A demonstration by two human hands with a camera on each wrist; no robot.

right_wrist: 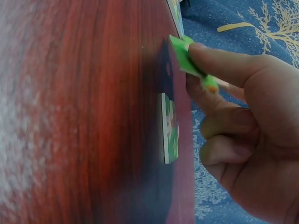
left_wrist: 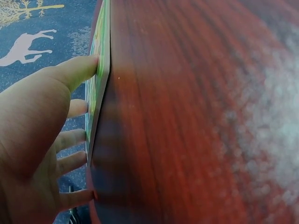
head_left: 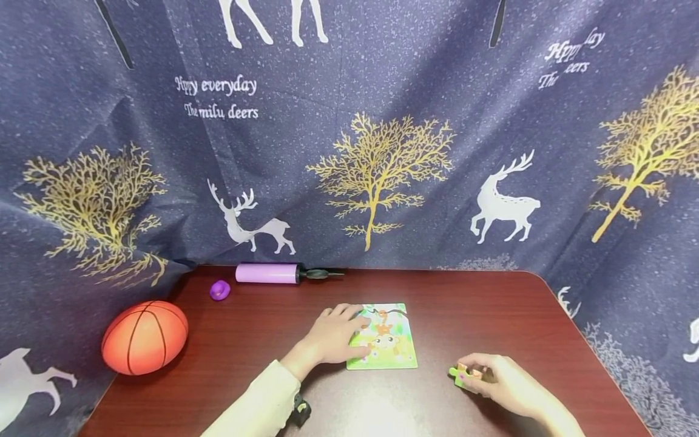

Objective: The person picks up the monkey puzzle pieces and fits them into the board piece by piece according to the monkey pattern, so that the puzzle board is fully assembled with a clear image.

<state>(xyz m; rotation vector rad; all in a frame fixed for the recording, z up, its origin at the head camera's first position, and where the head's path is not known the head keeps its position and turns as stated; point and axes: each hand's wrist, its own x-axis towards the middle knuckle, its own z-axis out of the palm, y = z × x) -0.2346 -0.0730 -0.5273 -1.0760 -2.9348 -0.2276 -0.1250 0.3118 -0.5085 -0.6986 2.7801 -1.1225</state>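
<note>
A square puzzle board (head_left: 384, 349) with a cartoon monkey on a green background lies on the table. My left hand (head_left: 334, 337) rests on its left side with fingers spread; in the left wrist view the thumb (left_wrist: 84, 70) touches the board's edge. To the right of the board, my right hand (head_left: 505, 382) pinches a green puzzle piece (right_wrist: 183, 55) between thumb and fingers, raised above the table. Below that hand, another puzzle piece (right_wrist: 170, 133) lies flat on the table in the right wrist view. The fingers partly hide the held piece.
On the dark red table (head_left: 437, 303), a purple hand pump (head_left: 267, 273) lies along the back edge. Beside it sits a small purple round object (head_left: 219, 290). An orange ball (head_left: 144, 337) is at the left edge. A patterned blue cloth (head_left: 306, 109) hangs behind.
</note>
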